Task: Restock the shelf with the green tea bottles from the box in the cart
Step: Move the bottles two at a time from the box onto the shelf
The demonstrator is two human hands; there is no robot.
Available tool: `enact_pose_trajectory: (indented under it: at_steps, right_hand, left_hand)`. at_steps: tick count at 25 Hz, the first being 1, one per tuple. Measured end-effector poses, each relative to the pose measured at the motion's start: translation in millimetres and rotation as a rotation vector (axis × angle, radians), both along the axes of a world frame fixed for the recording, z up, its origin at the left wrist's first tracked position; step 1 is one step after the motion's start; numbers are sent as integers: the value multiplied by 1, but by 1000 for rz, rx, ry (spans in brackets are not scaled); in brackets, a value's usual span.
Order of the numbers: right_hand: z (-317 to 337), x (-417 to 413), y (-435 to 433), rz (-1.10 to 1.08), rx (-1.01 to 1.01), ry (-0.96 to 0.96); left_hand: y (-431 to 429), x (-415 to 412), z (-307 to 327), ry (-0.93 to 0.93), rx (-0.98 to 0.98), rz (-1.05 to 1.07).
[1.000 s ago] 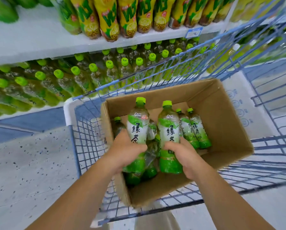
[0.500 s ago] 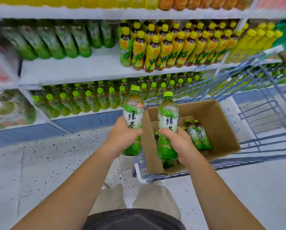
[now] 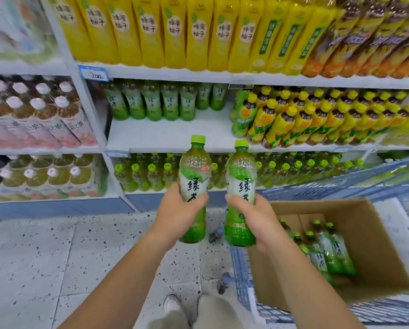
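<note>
My left hand (image 3: pixel 178 213) grips one upright green tea bottle (image 3: pixel 194 169) around its middle. My right hand (image 3: pixel 258 218) grips a second upright green tea bottle (image 3: pixel 241 172) beside it. Both bottles are raised in front of the white middle shelf (image 3: pixel 175 134), whose front is bare; a row of green tea bottles (image 3: pixel 151 103) stands at its back. The cardboard box (image 3: pixel 355 224) sits in the blue cart (image 3: pixel 241 276) at the lower right, with several green tea bottles (image 3: pixel 326 252) lying inside.
Yellow bottles (image 3: pixel 317 119) fill the right half of the middle shelf. Tall yellow bottles (image 3: pixel 175 32) line the shelf above, green-capped bottles (image 3: pixel 151 174) the shelf below. Shrink-wrapped packs (image 3: pixel 37 115) stack at the left. Speckled floor (image 3: pixel 56 257) lies under my arms.
Both hands lifted their bottles out of the box and up toward the middle shelf. My view rose from the cart to the shelves.
</note>
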State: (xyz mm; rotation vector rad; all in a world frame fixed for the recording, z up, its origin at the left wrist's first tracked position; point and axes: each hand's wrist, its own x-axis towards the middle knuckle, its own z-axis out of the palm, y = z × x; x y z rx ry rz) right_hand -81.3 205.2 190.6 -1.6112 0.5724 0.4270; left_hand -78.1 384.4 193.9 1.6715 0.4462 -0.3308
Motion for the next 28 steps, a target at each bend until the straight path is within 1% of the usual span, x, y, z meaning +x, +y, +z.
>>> enact_pose_trajectory:
  at_steps: [5, 13, 18, 21, 24, 28]
  right_hand:
    - [-22, 67, 24, 40, 3, -18]
    - [-66, 170, 19, 11, -104, -112]
    - [-106, 216, 14, -1, -170, -106]
    - [-133, 238, 15, -31, -191, -115]
    - [-149, 260, 19, -69, -185, -172]
    - [-158, 295, 22, -113, -194, -313]
  left_hand:
    - [26, 58, -10, -39, 104, 59]
    - [29, 154, -56, -46, 276, 43]
    - [28, 209, -98, -40, 264, -11]
    - [28, 243, -124, -72, 263, -51]
    - [29, 273, -138, -127, 277, -68]
    - [24, 310, -149, -249, 222, -86]
